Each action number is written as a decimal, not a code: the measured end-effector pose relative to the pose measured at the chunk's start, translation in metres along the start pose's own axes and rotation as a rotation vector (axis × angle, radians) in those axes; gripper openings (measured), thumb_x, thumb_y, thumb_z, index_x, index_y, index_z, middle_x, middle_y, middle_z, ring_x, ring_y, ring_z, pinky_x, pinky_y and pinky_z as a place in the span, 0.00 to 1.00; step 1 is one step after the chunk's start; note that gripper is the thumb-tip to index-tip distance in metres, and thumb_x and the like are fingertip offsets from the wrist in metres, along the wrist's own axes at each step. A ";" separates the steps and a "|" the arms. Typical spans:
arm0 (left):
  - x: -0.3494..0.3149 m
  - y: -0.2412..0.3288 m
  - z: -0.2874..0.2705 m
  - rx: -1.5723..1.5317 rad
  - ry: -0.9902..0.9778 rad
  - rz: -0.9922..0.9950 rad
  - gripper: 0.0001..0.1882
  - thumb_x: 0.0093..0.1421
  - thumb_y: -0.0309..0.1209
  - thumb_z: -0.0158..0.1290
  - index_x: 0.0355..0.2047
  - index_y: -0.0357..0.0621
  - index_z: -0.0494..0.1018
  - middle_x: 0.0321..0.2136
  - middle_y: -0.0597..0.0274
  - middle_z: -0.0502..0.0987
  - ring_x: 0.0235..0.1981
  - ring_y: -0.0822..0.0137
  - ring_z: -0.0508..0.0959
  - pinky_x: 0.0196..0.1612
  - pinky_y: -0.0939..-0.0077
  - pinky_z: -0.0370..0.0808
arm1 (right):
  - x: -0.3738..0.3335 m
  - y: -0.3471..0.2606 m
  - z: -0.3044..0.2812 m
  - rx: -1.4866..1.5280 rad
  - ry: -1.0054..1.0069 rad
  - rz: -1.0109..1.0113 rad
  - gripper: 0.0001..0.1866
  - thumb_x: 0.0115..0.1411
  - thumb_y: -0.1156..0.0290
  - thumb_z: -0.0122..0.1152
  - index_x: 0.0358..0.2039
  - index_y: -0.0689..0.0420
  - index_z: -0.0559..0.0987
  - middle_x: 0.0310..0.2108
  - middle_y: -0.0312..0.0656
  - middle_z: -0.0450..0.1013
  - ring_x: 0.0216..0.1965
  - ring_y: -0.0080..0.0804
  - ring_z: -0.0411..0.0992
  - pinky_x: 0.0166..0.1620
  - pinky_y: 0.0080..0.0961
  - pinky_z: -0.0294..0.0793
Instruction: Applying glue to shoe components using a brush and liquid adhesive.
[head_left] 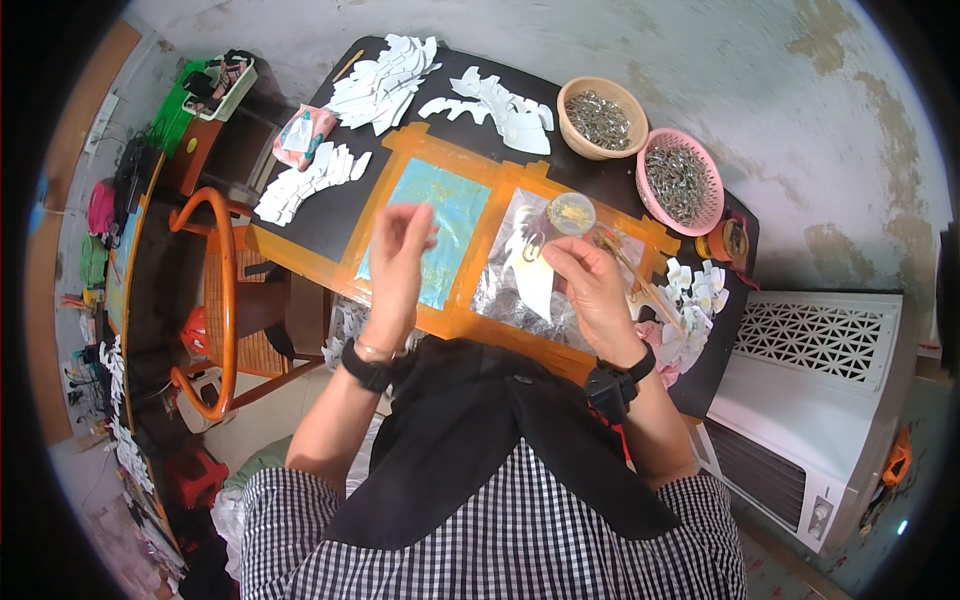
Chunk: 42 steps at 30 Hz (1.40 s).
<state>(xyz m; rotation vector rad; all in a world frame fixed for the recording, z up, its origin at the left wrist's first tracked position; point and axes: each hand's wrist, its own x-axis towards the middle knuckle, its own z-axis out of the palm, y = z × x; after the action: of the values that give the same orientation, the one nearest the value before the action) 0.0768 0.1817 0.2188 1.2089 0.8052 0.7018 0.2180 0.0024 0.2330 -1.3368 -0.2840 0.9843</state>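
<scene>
The black bench (325, 225) carries a pink basket (714, 200) between one and two o'clock from the right hand (560, 268), whose thumb and fingertips pinch a white cutout (535, 288) at its three-o'clock edge. The left hand (425, 228), at nine o'clock, blurs, fingers loosely curled — holding anything, I cannot tell. A metal loop (533, 249) shows against the cutout — toward twelve.

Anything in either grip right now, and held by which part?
Right grip: white pointed piece, held by its right edge. Left grip: motion-blurred, nothing visible in it.
</scene>
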 end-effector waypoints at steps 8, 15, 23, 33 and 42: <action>-0.036 -0.019 0.010 -0.700 -0.411 -0.816 0.16 0.68 0.41 0.55 0.48 0.45 0.70 0.44 0.66 0.75 0.45 0.70 0.76 0.49 0.70 0.75 | 0.001 0.005 0.023 0.097 0.040 -0.149 0.09 0.66 0.69 0.61 0.40 0.62 0.80 0.33 0.31 0.76 0.33 0.15 0.71 0.38 0.17 0.69; -0.037 -0.007 0.015 -0.517 -0.427 -0.619 0.17 0.64 0.32 0.59 0.52 0.47 0.72 0.47 0.68 0.78 0.47 0.75 0.76 0.51 0.72 0.73 | -0.010 0.007 0.022 -0.213 0.012 -0.254 0.08 0.66 0.71 0.61 0.39 0.63 0.79 0.33 0.32 0.77 0.34 0.15 0.72 0.38 0.19 0.72; -0.043 0.010 0.014 -0.330 -0.362 -0.530 0.18 0.60 0.27 0.64 0.49 0.46 0.75 0.38 0.71 0.82 0.38 0.80 0.78 0.45 0.82 0.74 | -0.016 0.007 0.018 -0.411 0.015 -0.430 0.05 0.63 0.74 0.63 0.37 0.63 0.79 0.31 0.37 0.77 0.34 0.21 0.75 0.39 0.21 0.73; -0.047 0.032 0.014 -0.533 -0.354 -0.534 0.21 0.62 0.25 0.61 0.55 0.41 0.70 0.40 0.65 0.81 0.38 0.79 0.79 0.44 0.80 0.75 | -0.020 0.000 0.024 -0.409 0.049 -0.479 0.04 0.63 0.76 0.62 0.36 0.63 0.78 0.32 0.37 0.77 0.33 0.21 0.75 0.39 0.20 0.73; -0.049 0.024 0.026 -0.422 -0.255 -0.377 0.24 0.58 0.18 0.61 0.54 0.37 0.68 0.37 0.63 0.81 0.36 0.76 0.80 0.43 0.81 0.76 | -0.022 0.010 0.031 -0.338 0.052 -0.456 0.04 0.64 0.76 0.62 0.37 0.63 0.78 0.32 0.36 0.76 0.33 0.19 0.73 0.39 0.18 0.73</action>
<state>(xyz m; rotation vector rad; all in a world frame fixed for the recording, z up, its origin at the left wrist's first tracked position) 0.0714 0.1330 0.2546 0.7186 0.6082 0.3711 0.1796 0.0062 0.2400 -1.5097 -0.7061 0.5303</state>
